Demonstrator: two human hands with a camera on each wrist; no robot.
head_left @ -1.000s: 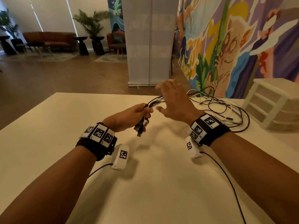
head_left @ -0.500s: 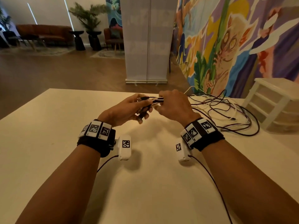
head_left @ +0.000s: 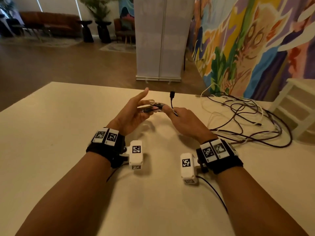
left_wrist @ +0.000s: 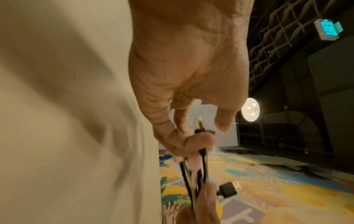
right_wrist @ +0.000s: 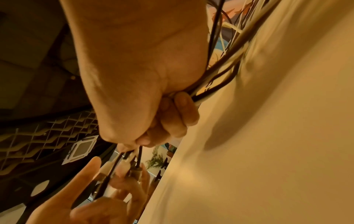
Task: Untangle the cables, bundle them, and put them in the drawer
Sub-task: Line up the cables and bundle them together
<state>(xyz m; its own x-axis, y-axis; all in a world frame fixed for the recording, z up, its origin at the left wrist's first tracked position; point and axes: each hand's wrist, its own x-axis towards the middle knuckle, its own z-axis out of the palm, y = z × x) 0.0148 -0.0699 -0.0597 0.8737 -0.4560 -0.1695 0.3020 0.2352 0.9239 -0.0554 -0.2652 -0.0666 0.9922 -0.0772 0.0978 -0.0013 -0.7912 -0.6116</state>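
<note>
Several black and white cables lie tangled on the cream table, right of my hands. Their gathered plug ends run between both hands. My left hand holds these ends with its lower fingers curled round them, thumb raised clear. In the left wrist view a finger wraps the plugs. My right hand grips the cable bunch in a fist; the right wrist view shows the cables trailing out behind its fingers. One black USB plug sticks up above the right hand.
A white drawer unit stands at the table's right edge, just beyond the tangle. The table's far edge runs close behind the hands. A white banner stand and a painted wall rise beyond the table.
Both hands have come nearer to me and parted slightly. The left thumb has lifted off the plugs. A black USB plug now stands free above the right hand.
</note>
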